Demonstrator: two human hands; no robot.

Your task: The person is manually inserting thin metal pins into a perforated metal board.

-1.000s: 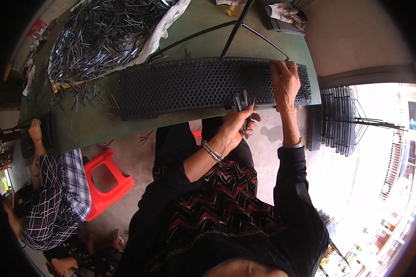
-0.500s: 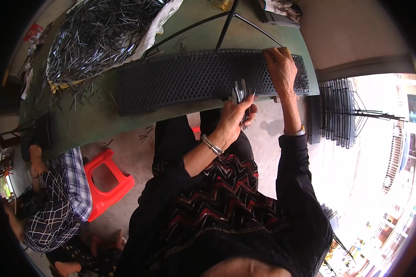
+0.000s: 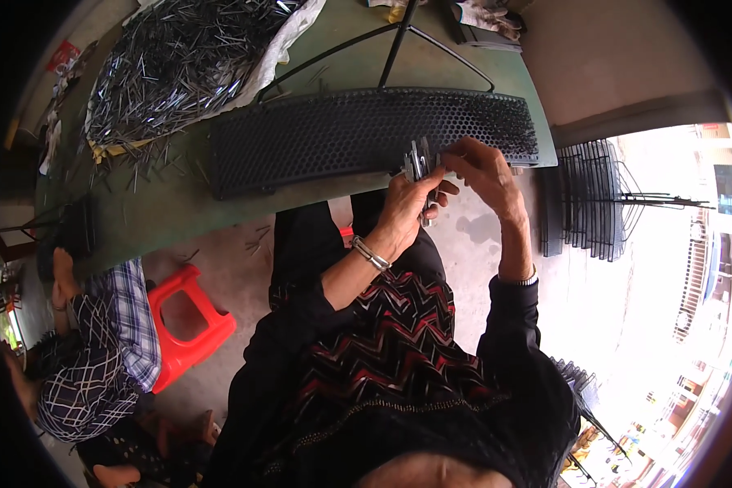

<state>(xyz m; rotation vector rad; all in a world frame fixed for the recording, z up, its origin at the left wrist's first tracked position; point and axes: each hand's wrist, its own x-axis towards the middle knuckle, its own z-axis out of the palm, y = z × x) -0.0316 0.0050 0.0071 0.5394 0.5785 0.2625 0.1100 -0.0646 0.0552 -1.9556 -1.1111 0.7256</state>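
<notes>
My left hand (image 3: 405, 210) is closed around a bundle of thin, shiny metal strips (image 3: 420, 161), whose ends stick up past the thumb. Beside it, my right hand (image 3: 490, 180) has its thumb and fingertips pinched together at the bundle's edge. What lies between those fingertips is too small to make out. Just beyond both hands a long, black, curved panel full of round holes (image 3: 301, 138) lies along the table's near edge. Many dark strip ends stand up from the holes on its right part.
A large heap of metal strips (image 3: 183, 73) lies on a white sheet at the far left of the green table (image 3: 171, 215). Black metal legs (image 3: 392, 61) rise behind the panel. A red stool (image 3: 220, 329) and another person (image 3: 98, 358) are at left; black racks (image 3: 598, 199) stand at right.
My right hand has come back from the panel's right part, toward me and leftward, to the strips in my left hand. My left hand stays nearly in place.
</notes>
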